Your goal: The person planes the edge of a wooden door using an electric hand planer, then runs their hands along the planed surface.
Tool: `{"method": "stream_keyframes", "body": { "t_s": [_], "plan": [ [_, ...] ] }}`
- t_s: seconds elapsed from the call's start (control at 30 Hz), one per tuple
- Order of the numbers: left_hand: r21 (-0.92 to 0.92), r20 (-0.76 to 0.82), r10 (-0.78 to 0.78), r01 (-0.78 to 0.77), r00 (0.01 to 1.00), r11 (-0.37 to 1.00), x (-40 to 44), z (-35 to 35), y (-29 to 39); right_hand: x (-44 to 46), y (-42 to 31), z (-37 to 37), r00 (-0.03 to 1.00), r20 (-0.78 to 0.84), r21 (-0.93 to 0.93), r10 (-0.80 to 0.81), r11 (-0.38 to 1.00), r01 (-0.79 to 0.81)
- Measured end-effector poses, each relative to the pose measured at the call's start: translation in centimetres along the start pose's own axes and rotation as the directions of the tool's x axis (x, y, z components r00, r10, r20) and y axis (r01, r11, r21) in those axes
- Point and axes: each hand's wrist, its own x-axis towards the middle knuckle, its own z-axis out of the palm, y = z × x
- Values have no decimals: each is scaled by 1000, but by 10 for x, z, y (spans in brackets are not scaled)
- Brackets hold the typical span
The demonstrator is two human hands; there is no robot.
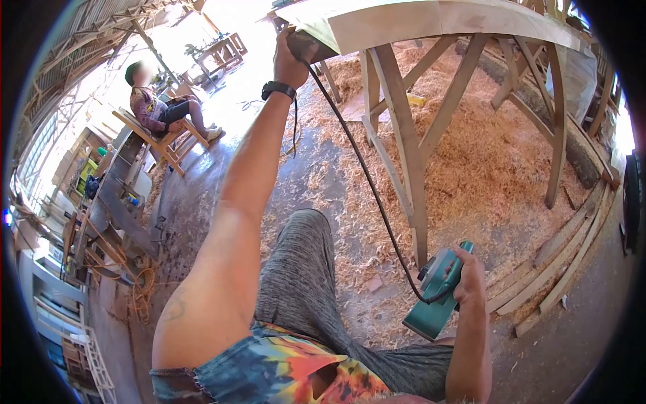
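My right hand is wrapped around a teal electric planer, held tilted low beside my knee. Its black power cord runs up to my left hand. That hand, with a dark watch on the wrist, is closed around the cord at the near-left end of a pale wooden workpiece. Its fingertips are partly hidden, so how firmly it touches the wood I cannot tell. More cord hangs below the wrist. The workpiece has a curved edge and stands on slanted wooden legs.
Wood shavings cover the floor under the legs. Long wooden strips lie at the right. A person sits on a wooden chair at the upper left, near a cluttered bench. An orange cord lies coiled on the floor.
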Motion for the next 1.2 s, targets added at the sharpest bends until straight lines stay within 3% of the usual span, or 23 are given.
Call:
{"method": "stream_keyframes", "body": {
  "t_s": [0.53,0.6,0.67,0.7,0.73,0.8,0.87,1.0,1.1,1.2],
  "plan": [
    [17,23,28,-28,999,999,-4,-1,-2,15,4,-9,999,-28,-34,36,999,-37],
    [-60,24,72,-71,997,996,-2,4,-15,20,12,-13,998,-51,-18,31,999,-32],
    [-431,169,-46,116,985,895,3,18,-51,28,14,-18,998,-16,-48,57,997,-57],
    [17,13,180,-180,984,984,-6,15,-24,29,16,-25,996,-34,-51,80,995,-82],
    [-40,-45,65,-67,997,997,-11,27,-20,30,19,-37,996,-31,-57,82,995,-84],
    [-104,28,-85,88,996,991,-14,-2,23,28,17,-34,996,17,-89,87,992,-86],
    [-37,0,-86,86,996,996,-15,0,22,16,12,-31,1000,-1,-65,26,998,-26],
    [-120,44,-146,150,988,981,-19,-18,47,18,19,-30,999,13,-44,42,998,-42],
    [-35,21,-98,99,995,994,-16,-12,30,24,16,-29,997,-8,-60,75,995,-75],
    [-75,46,-113,116,993,990,-16,-7,27,40,19,-35,995,-42,-77,87,993,-90]
  ]
}}
